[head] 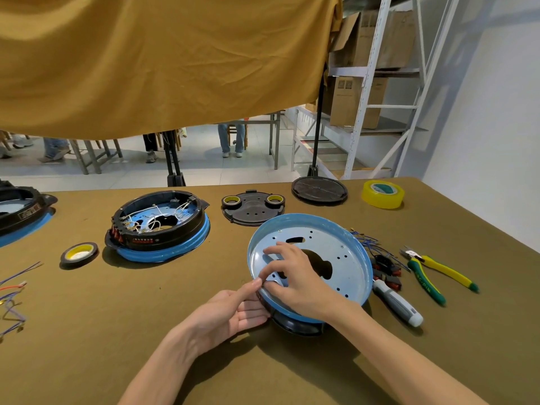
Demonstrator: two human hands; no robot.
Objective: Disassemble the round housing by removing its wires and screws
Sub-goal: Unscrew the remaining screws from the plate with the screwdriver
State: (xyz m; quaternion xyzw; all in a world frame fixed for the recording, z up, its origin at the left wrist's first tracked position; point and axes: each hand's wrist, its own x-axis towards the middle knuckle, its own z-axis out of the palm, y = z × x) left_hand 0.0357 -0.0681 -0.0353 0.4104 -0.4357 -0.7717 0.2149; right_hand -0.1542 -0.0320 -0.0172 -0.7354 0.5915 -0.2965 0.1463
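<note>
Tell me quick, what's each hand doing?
Left hand: open, fingers straight, touching the rim of the tilted round blue metal pan.
Right hand: fingers curled, pinching something tiny inside the pan.

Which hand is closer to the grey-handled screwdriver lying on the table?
Right. The right hand rests inside the blue metal pan, beside the grey-handled screwdriver; the left hand is beyond the pan's far edge.

Screwdriver (397, 302) and pliers (432, 273) crowding housing's (336, 244) right

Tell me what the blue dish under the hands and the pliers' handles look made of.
Blue dish: likely thin painted sheet metal, given its satin sheen, punched holes and pressed rim. Pliers: handles look like yellow and green rubbery plastic sleeves over grey metal, though softness cannot be confirmed.
</note>
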